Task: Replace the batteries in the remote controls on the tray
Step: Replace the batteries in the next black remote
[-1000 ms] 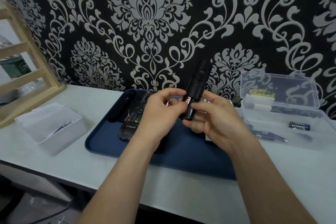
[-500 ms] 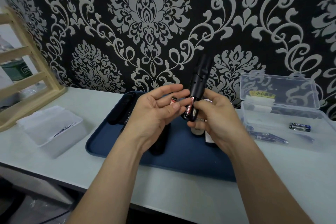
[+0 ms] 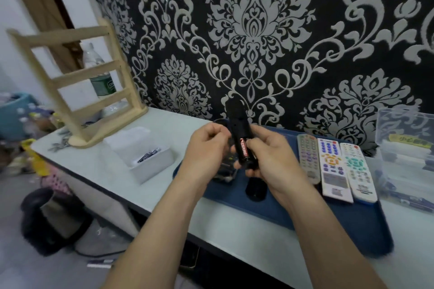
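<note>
Black remote (image 3: 239, 124) held upright over the blue tray (image 3: 352, 225), battery bay open to camera.
Right hand (image 3: 274, 162) wraps its lower body; left hand (image 3: 206, 148) curled just beside it, can't tell if it holds anything. One red-label battery (image 3: 244, 150) sits in the bay. Shell looks light, rigid, smooth: grip the sides, clear of the bay. Cell is small and probably slick; pinch one end, lever it out end-first. Three pale remotes (image 3: 333, 171) lie on the tray's right.
</note>
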Demonstrator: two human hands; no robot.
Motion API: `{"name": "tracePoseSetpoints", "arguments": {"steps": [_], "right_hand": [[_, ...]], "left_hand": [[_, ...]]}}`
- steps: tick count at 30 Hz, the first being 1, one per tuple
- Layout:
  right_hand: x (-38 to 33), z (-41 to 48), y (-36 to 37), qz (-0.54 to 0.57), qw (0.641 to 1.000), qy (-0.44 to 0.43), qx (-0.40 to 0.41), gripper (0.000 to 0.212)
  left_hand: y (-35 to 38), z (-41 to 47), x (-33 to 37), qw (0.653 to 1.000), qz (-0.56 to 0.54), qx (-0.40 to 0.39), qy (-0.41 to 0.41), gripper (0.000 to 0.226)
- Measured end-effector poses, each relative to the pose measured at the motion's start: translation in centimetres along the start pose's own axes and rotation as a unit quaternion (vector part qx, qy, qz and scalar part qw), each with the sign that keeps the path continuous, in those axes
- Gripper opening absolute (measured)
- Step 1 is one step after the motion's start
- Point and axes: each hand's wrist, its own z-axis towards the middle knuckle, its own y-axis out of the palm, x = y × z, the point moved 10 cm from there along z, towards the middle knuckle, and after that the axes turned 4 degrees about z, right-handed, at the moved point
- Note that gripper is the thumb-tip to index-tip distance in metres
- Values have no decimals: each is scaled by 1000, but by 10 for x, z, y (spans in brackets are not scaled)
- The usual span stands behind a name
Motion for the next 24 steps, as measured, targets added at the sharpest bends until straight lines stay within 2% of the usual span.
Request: {"name": "tracePoseSetpoints", "arguments": {"steps": [5, 8, 11, 13, 17, 18, 21, 22, 24], "right_hand": [[12, 10, 45, 47, 998, 18, -48, 33], [22, 18, 58, 63, 997, 27, -45, 33], [28, 22, 68, 55, 997, 32, -50, 33], [33, 26, 74, 51, 996, 35, -57, 35], [46, 33, 82, 83, 992, 64, -67, 39], [48, 34, 83, 101, 990, 72, -70, 39], [51, 35, 89, 148, 981, 86, -87, 38], [51, 35, 90, 157, 979, 85, -93, 37], [50, 35, 90, 161, 979, 75, -99, 36]], "left_hand": [[-48, 4, -4, 998, 42, 35, 40, 24], [-80, 13, -12, 985, 128, 99, 58, 32], [-113, 20, -4, 930, 293, 184, 120, 50], [-132, 29, -6, 900, 357, 212, 130, 55], [-137, 39, -23, 876, 444, 176, 67, 49], [-134, 37, -18, 877, 439, 175, 91, 48], [-115, 22, 6, 917, 321, 133, 198, 34], [-104, 18, 10, 921, 309, 97, 218, 29], [-84, 10, 10, 907, 346, 38, 235, 26]]}}
